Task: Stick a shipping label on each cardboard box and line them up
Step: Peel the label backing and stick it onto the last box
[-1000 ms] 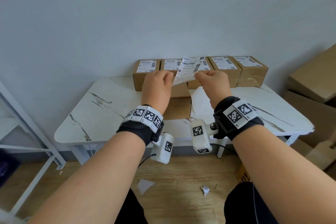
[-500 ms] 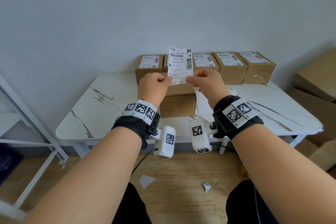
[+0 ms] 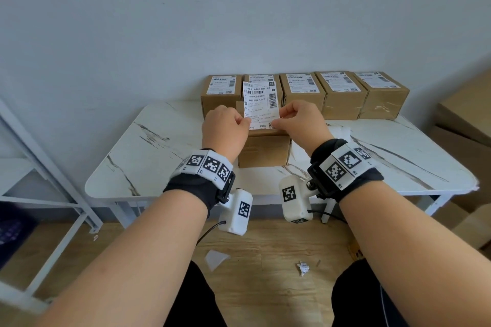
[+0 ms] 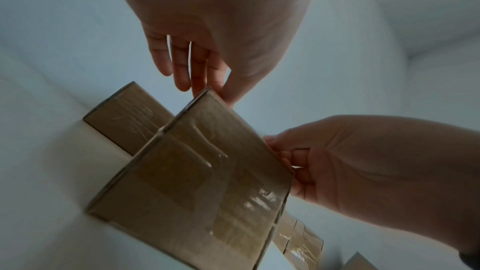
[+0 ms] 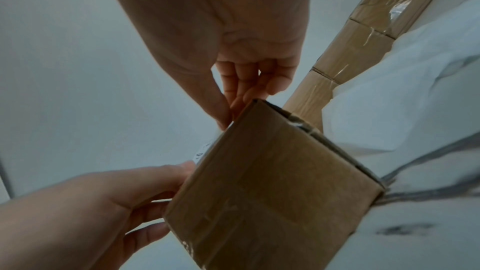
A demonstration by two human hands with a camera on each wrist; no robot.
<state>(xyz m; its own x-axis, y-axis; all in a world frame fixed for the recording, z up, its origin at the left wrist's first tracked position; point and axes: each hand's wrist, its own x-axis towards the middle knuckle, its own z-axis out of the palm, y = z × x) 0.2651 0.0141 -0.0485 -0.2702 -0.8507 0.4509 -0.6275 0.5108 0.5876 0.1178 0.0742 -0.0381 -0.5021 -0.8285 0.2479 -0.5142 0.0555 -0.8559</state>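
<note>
Both hands point(image 3: 225, 130) point(image 3: 300, 121) pinch the label point(image 3: 261, 103) above the box point(image 3: 263, 150).

Brown cardboard box point(image 3: 263, 148), white shipping label point(image 3: 261, 103) with black barcodes, white table point(image 3: 148, 156) veined grey like marble.

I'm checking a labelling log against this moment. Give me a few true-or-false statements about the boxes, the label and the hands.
1. Five labelled boxes stand in a row by the wall. True.
2. Only the left hand holds the label. False: the right hand pinches it too.
3. The label lies flat on the near box. False: it stands upright above it.
4. The near box sits on the table, in front of the row. True.
</note>
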